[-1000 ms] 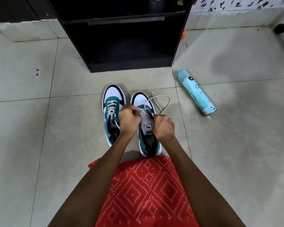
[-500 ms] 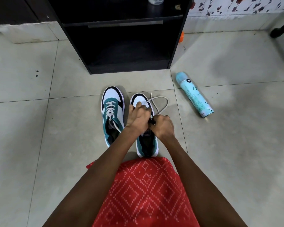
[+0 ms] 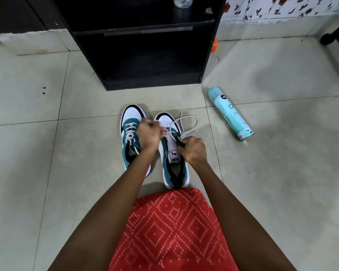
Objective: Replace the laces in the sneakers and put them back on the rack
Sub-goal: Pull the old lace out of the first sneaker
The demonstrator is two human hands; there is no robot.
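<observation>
Two teal-and-white sneakers stand side by side on the tiled floor, toes pointing away from me. The left sneaker point(image 3: 130, 122) is laced with a white lace. The right sneaker point(image 3: 173, 169) has its tongue exposed, and a white lace point(image 3: 190, 124) loops loosely over its toe onto the floor. My left hand point(image 3: 150, 136), blurred, pinches the lace over the right sneaker's left edge. My right hand point(image 3: 194, 149) grips the right side of that sneaker's upper, with the lace running in under its fingers.
A black shoe rack point(image 3: 145, 55) with an open low shelf stands just beyond the sneakers. A light-blue spray can point(image 3: 230, 113) lies on the floor to the right. A red patterned garment point(image 3: 172, 231) covers my lap. A dark furniture leg point(image 3: 333, 34) sits far right.
My left hand has moved left and away from my right hand, drawing the lace with it. The camera has tilted slightly, showing more of the rack.
</observation>
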